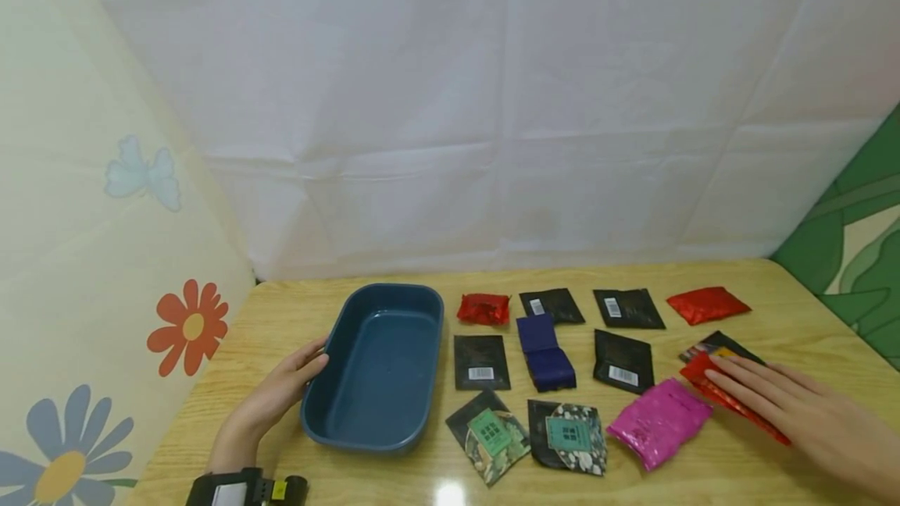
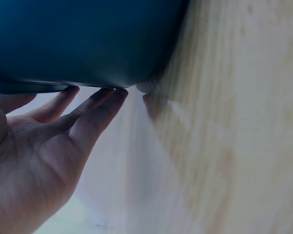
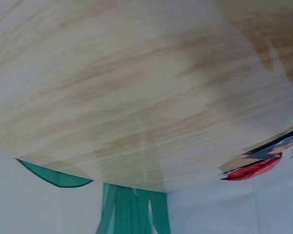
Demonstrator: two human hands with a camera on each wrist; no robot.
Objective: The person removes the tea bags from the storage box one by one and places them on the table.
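Observation:
My left hand (image 1: 284,385) rests at the left side of a dark blue plastic bin (image 1: 383,381), its nearly straight fingers touching the outside under the rim; fingertips (image 2: 119,92) meet the wall in the left wrist view. On the right, my right hand (image 1: 794,404) holds a shiny red packet (image 1: 696,369), fingers laid along its top and the thumb hidden beneath. This packet overlaps a black packet with a coloured print (image 1: 720,343). A crinkled magenta packet (image 1: 661,420) lies just left of the red one.
Several black sachets (image 1: 481,361) lie in rows right of the bin, with a folded purple packet (image 1: 544,358) among them. Two patterned sachets with green labels (image 1: 488,432) are nearest me. A small red packet (image 1: 485,308) and another red packet (image 1: 706,304) lie farther back.

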